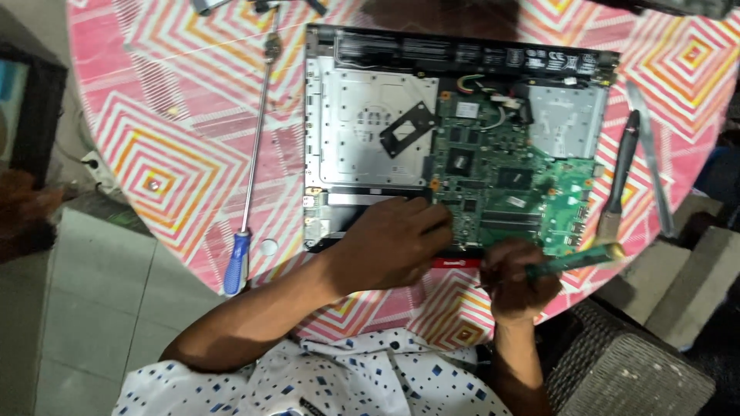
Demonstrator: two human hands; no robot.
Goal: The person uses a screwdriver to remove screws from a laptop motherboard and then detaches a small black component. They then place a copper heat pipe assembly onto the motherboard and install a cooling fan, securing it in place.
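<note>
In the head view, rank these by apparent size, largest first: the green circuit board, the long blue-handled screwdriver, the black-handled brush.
1. Green circuit board
2. Blue-handled screwdriver, longest but thin
3. Black-handled brush

One opened laptop (462, 139) on the table, one green circuit board (509, 177) inside. Three screwdrivers: a long blue-handled one (250, 166), a black one (620, 173), a green-handled one (574, 262). Two hands (393, 243) in view.

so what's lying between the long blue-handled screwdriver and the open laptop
Head view: only bare tablecloth between the blue-handled screwdriver and the open laptop; no tool or part lies in that strip.
</note>
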